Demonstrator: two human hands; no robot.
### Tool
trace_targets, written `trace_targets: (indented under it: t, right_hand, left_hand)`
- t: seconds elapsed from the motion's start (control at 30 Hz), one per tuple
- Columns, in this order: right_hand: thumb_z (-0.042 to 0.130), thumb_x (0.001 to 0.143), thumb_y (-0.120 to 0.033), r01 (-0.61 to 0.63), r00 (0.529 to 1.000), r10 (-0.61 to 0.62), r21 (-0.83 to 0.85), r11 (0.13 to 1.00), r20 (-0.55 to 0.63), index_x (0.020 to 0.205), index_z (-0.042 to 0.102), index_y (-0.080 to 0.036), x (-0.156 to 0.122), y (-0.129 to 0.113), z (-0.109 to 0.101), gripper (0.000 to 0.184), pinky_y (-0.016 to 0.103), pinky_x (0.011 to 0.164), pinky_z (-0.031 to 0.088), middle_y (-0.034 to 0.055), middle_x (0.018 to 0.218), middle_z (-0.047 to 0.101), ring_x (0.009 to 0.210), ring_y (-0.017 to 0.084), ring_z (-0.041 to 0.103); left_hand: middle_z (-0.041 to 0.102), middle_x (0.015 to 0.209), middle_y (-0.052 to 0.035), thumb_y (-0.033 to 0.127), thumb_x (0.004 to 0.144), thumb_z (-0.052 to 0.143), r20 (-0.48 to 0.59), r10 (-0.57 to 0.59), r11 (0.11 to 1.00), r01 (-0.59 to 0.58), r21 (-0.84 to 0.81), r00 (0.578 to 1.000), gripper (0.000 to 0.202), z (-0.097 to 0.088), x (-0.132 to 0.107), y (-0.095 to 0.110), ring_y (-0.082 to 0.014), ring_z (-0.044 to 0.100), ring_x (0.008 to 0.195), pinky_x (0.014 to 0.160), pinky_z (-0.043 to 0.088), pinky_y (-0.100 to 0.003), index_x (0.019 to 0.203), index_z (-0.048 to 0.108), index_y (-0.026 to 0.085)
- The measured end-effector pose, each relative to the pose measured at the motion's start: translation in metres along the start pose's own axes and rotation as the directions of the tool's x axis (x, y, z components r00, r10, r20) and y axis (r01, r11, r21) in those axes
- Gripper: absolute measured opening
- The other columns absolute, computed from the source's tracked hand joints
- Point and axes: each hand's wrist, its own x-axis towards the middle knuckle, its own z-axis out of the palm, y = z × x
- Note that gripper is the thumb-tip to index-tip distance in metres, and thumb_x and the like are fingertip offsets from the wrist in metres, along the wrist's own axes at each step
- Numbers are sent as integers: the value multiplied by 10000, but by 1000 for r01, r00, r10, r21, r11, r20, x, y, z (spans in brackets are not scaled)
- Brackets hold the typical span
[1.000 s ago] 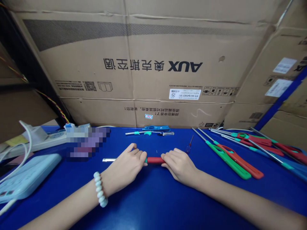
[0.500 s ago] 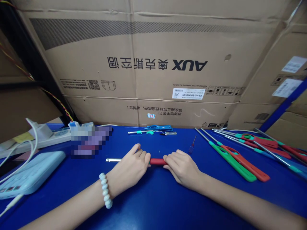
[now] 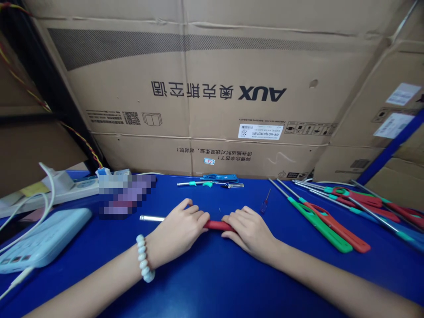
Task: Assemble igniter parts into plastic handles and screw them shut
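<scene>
Both my hands grip a red long-reach lighter point(image 3: 216, 225), held crosswise just above the blue table. My left hand point(image 3: 186, 227) is closed around its middle, and the silver metal tube sticks out to the left of the fist. Farther along, my right hand point(image 3: 250, 229) has its fingers wrapped over the red handle's right end. Between the hands a short stretch of red handle shows; the trigger part is hidden under my left fingers. A small screwdriver point(image 3: 264, 205) with a clear purplish handle lies beyond my right hand.
On the right lie several long-reach lighters, among them a green one point(image 3: 326, 229) and an orange-red one point(image 3: 347, 232). A blue lighter body point(image 3: 221, 178) and a pen point(image 3: 234, 185) lie at the back. A light-blue power bank point(image 3: 49, 238) and power strip point(image 3: 77, 190) stand left. Cardboard point(image 3: 212, 57) walls the rear.
The lighter has tilted slightly, its metal tube end rising and shifting left. My right hand has slid a little left along the handle, its thumb now lower and away from the handle.
</scene>
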Motion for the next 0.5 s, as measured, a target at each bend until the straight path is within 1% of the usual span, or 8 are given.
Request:
trace_targets:
  t: [0.07,0.13,0.2,0.27,0.33,0.37,0.43,0.5]
  right_hand:
    - [420,950,-376,-65,997,64,42,997,39,969,572,-132,0,0,-1,289,309,649,369,77,830,647,697,182,551]
    - [438,941,-316,-117,991,112,72,990,79,984,557,-141,0,1,-1,216,314,672,386,84,871,637,739,194,554]
    - [454,922,-244,-149,984,138,93,984,112,986,543,-148,-1,2,0,146,321,694,398,84,893,624,774,205,553]
    - [464,909,-210,-157,982,142,114,981,128,985,538,-154,0,1,0,120,328,721,405,84,919,616,809,210,552]
    - [494,906,-254,-146,982,127,137,980,142,987,544,-161,1,1,-2,133,335,746,411,84,949,611,839,210,553]
    - [515,901,-300,-142,982,119,152,978,150,986,549,-164,2,0,-3,164,338,754,413,84,960,610,850,210,554]
    - [518,900,-366,-149,979,119,184,971,164,963,559,-170,3,0,-6,210,341,754,416,78,956,613,842,205,555]
    - [461,931,-321,-197,973,166,202,959,160,944,565,-170,4,0,-7,184,341,748,419,75,942,622,832,199,553]
  left_hand:
    - [579,710,-25,172,895,472,45,-15,1000,14,7,999,123,-3,-2,-10,-191,533,672,765,337,-355,786,529,165]
    - [579,697,-30,135,858,482,86,-26,1000,26,1,996,127,-6,-3,-19,-189,539,672,730,343,-337,745,529,166]
    - [598,760,-43,101,832,488,109,-42,999,43,-10,993,97,-8,-4,-23,-195,552,732,731,351,-329,786,548,161]
    - [612,913,-56,131,834,525,96,-29,997,36,-66,995,132,-8,-4,-21,-205,556,842,771,365,-326,958,560,161]
    - [586,1066,-62,227,858,561,64,17,989,-7,-149,998,290,-5,-3,-14,-206,545,933,812,378,-319,1138,505,178]
    - [574,1099,-61,267,877,553,54,44,983,-33,-180,998,306,-4,-2,-10,-199,544,944,815,386,-311,1166,492,187]
    - [585,1043,-51,263,915,503,47,64,977,-53,-207,997,208,-1,0,-3,-179,554,893,792,402,-294,1107,527,189]
    - [592,964,-40,230,932,468,54,54,974,-40,-225,997,146,1,1,0,-166,556,836,765,411,-281,1038,557,184]
